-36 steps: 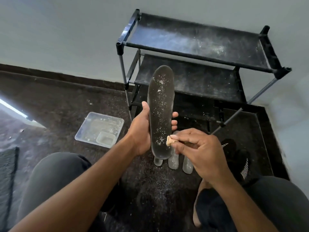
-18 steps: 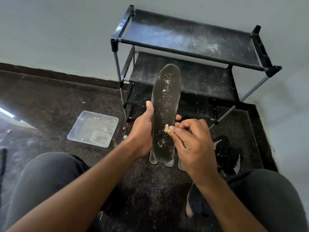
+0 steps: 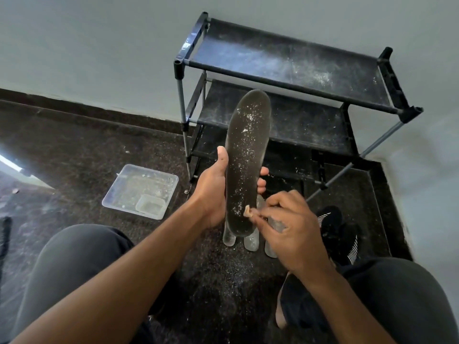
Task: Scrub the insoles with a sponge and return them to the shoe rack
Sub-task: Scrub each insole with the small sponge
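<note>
Right hand (image 3: 293,224) fingers (image 3: 263,213) pinched round a small tan scrap of sponge (image 3: 247,211), pressed against the lower right edge of a long dark grey insole (image 3: 247,155) speckled with white powder. Left hand (image 3: 213,192) clasped round the insole's middle, thumb up the left edge, fingertips curled over the right edge, toe end pointing up and away. Behind the insole's heel, three pale translucent insoles (image 3: 250,240) lying on the dark speckled floor (image 3: 74,155). Beyond, a black two-tier shoe rack (image 3: 285,63) with dusty fabric shelves, against a grey wall. To the left, a clear square plastic tray (image 3: 140,189) on the floor. At right, a black shoe with white stripes (image 3: 340,232).
</note>
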`<state>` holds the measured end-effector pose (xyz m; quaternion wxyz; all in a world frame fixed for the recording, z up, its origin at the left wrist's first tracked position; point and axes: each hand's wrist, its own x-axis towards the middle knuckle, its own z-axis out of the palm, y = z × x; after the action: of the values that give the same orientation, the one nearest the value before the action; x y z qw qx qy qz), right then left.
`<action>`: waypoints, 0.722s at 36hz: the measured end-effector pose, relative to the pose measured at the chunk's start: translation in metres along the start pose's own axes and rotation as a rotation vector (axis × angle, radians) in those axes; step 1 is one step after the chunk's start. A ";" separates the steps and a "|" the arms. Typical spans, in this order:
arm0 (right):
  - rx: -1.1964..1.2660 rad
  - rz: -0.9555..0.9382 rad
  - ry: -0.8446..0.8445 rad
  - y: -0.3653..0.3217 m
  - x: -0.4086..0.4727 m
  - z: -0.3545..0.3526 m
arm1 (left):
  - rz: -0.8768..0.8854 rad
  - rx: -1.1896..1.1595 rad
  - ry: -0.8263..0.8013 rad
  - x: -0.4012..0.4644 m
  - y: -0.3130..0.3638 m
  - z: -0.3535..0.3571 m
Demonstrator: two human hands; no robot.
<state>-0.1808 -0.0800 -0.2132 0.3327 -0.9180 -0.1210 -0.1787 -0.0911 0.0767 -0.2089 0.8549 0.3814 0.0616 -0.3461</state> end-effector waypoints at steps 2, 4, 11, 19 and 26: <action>0.070 0.015 -0.056 -0.001 -0.007 -0.004 | 0.012 0.019 0.010 -0.001 0.002 0.000; 0.038 0.002 0.018 -0.004 -0.006 -0.007 | 0.018 0.024 0.019 -0.001 0.003 0.001; 0.152 0.023 -0.150 -0.001 -0.002 -0.004 | 0.017 0.003 0.008 0.000 0.007 0.000; 0.135 0.046 0.017 -0.005 0.017 0.002 | 0.002 0.012 -0.022 -0.004 0.007 -0.001; 0.237 0.066 -0.037 -0.011 0.011 0.004 | -0.016 0.004 0.000 -0.004 0.008 -0.005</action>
<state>-0.1737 -0.0677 -0.2057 0.4426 -0.8787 -0.1169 -0.1353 -0.0875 0.0864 -0.2063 0.8513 0.3827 0.0639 -0.3531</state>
